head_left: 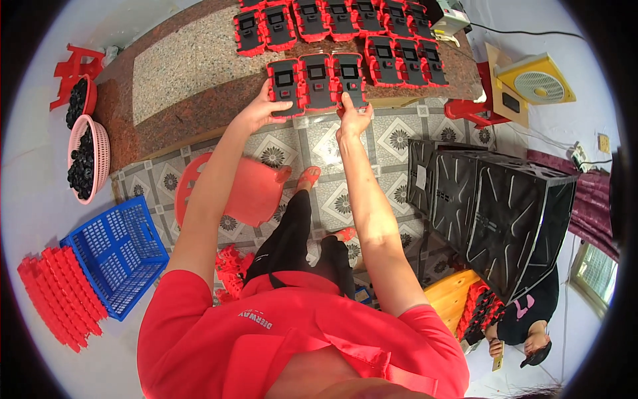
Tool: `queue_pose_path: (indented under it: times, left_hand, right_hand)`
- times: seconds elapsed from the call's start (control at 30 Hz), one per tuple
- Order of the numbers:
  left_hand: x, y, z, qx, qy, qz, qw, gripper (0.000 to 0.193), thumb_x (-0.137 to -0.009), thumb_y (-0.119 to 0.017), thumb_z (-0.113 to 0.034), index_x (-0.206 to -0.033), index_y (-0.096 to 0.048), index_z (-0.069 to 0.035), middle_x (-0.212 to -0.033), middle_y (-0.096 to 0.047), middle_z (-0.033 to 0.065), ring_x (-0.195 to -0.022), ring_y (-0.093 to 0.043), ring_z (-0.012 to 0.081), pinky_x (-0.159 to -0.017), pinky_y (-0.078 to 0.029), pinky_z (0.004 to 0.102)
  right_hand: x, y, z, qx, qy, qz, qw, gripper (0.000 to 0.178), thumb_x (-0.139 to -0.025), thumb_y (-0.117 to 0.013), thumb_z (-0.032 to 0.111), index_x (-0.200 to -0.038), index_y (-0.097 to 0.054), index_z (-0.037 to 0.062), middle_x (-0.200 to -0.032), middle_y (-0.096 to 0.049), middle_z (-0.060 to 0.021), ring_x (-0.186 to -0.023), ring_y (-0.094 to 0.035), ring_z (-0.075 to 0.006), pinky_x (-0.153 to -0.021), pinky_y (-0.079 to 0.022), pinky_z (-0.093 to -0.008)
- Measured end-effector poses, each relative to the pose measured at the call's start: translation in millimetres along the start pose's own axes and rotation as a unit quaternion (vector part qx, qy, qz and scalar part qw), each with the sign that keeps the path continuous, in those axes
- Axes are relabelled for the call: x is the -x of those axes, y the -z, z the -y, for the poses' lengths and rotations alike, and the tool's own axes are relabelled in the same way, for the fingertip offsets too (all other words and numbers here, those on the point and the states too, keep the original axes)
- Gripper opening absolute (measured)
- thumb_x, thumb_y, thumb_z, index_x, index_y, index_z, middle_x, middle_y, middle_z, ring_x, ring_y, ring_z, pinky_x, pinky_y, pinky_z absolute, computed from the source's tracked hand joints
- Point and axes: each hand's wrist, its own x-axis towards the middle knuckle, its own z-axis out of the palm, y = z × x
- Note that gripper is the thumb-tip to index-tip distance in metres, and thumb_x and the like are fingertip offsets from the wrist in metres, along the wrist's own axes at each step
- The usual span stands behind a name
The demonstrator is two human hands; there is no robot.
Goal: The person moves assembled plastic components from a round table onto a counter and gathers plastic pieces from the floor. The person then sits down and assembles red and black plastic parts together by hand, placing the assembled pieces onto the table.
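Three black-and-red plastic casings point(317, 83), each with a dark square window, sit side by side at the near edge of the granite counter point(159, 136). My left hand point(260, 112) grips the left end of this row, thumb lying over the leftmost casing. At the right end, my right hand point(355, 120) holds the rightmost casing with its thumb on top. Fingers of both hands are partly hidden under the row. Behind it stand several matching casings point(266, 30), and another group of casings point(405, 61) lies to the right.
A red plastic stool point(239, 193) stands by my legs. Left are a blue crate point(156, 243), stacked red parts point(60, 299) and a pink basket point(101, 149) of black pieces. Right are black crates point(492, 206), a yellow fan point(538, 83) and a person point(535, 302) holding a phone.
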Motion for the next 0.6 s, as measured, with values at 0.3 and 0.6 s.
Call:
queue_pose_path:
  times: [0.3,0.6]
  left_hand:
    - [-40.0,12.9,-3.6,0.037,-0.018,0.006,0.999,0.109,-0.082,-0.078,-0.013,-0.155,0.002,-0.024,-0.146,-0.039,0.0121,-0.129,-0.046,0.0295,-0.099,-0.044,0.0551]
    - [-7.8,44.0,27.5,-0.020,-0.137,-0.211,0.968,0.096,-0.085,-0.074,-0.038,-0.153,-0.013,-0.008,-0.142,-0.041,0.0167,-0.117,-0.052,0.0239,-0.091,-0.050,0.0424]
  right_hand:
    - [-29.2,-29.0,-0.8,0.018,0.040,0.041,0.998,0.074,-0.078,-0.081,0.010,-0.138,-0.038,0.0093,-0.099,-0.065,-0.0066,-0.077,-0.065,-0.0181,-0.059,-0.051,-0.0308]
    - [7.2,82.7,-18.2,0.067,-0.040,0.142,0.987,0.066,-0.092,-0.067,0.024,-0.142,-0.035,-0.0034,-0.111,-0.060,-0.0174,-0.095,-0.064,-0.0248,-0.078,-0.056,-0.0345]
